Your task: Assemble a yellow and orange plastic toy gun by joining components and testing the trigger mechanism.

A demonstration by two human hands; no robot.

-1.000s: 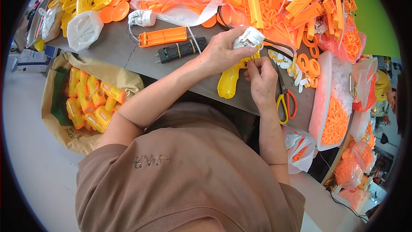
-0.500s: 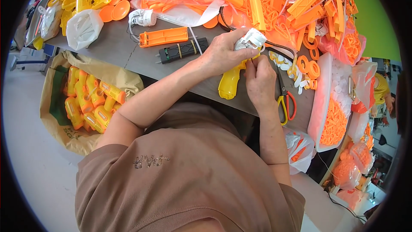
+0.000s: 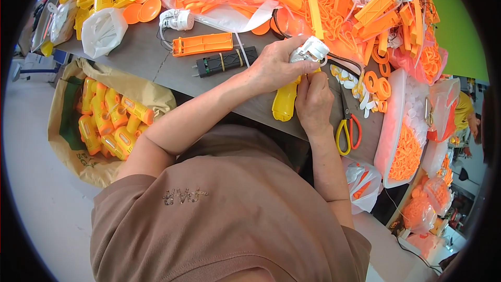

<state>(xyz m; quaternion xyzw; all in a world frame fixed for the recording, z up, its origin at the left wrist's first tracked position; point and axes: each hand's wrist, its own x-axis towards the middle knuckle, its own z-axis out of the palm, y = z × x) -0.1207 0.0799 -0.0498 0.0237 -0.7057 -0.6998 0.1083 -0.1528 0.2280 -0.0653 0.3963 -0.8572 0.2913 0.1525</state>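
Observation:
My left hand [image 3: 271,65] is closed around a white round plastic gear unit [image 3: 312,49], its thumb across the near side. Below that thumb a yellow plastic handle-shaped shell [image 3: 284,103] points toward me over the table's near edge. My right hand [image 3: 315,99] is closed in a pinch just under the gear unit, beside the shell's upper end. What its fingertips hold is too small and hidden to make out. A dark cable [image 3: 344,61] runs right from beside the unit. Scissors [image 3: 345,125] with one yellow and one red handle lie right of my right hand.
A black battery-like block [image 3: 224,62] and an orange tray-shaped part [image 3: 202,44] lie left of my hands. Orange parts [image 3: 376,8] heap up behind. A bin [image 3: 383,162] of orange rings and clear pieces stands right. A paper bag [image 3: 156,94] holds yellow-orange assemblies at lower left.
The yellow shell hangs slightly straighter, and my right fingers have shifted a little at its upper end. My left hand keeps its hold. The whole view has shifted slightly.

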